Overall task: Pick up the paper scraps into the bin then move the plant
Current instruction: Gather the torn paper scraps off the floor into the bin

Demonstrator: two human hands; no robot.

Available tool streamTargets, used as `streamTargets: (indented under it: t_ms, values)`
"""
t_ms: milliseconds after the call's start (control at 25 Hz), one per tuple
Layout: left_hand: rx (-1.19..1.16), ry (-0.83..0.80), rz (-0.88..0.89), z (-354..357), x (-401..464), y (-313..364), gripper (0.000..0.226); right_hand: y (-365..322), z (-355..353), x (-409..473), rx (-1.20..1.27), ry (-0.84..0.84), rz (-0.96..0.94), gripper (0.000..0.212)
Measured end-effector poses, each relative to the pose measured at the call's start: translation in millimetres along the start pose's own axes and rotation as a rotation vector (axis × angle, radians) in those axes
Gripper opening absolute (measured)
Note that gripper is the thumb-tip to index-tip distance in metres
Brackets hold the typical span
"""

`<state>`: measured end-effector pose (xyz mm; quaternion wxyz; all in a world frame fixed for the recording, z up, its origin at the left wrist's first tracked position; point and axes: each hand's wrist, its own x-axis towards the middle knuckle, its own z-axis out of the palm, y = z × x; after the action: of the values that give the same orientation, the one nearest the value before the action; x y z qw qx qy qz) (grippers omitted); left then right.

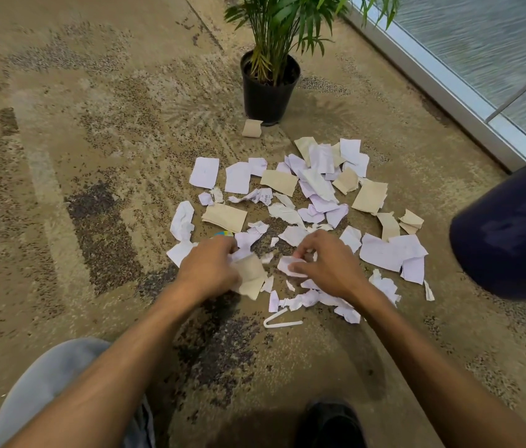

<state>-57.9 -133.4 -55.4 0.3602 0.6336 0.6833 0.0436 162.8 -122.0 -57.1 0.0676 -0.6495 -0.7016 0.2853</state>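
Observation:
Several white and tan paper scraps [279,182] lie scattered over the patterned carpet. My left hand [210,266] grips a tan scrap [252,276] together with some white pieces at the near left of the pile. My right hand [326,263] pinches a white scrap [290,265] just to the right of it. The plant [287,24], a green palm in a black pot [268,88], stands on the carpet beyond the pile. A dark blue bin [510,231] shows at the right edge, its opening out of sight.
A metal-framed glass wall [468,66] runs along the far right. A bent white strip [279,320] lies near the pile's front edge. One tan scrap [252,128] rests against the pot's base. My grey-clad knee [54,379] and black shoe [329,421] are at the bottom.

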Motion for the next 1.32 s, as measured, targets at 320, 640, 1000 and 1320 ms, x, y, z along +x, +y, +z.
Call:
streamTargets:
  t_ms: [320, 640, 1000, 1320]
  values:
    - [-0.466, 0.242, -0.14, -16, 36, -18, 0.033, 9, -2, 33, 0.026, -0.018, 0.007, 0.018]
    - [-0.016, 0.37, -0.06, -16, 55, -15, 0.076, 2, -10, 26, 0.028, 0.014, -0.117, 0.02]
    - [0.066, 0.242, -0.055, -21, 67, -14, 0.055, -32, -40, 111, 0.343, -0.085, -0.12, 0.04]
    - [-0.017, 0.17, -0.055, -19, 70, -5, 0.04, -34, -2, 126, 0.031, -0.064, -0.259, 0.031]
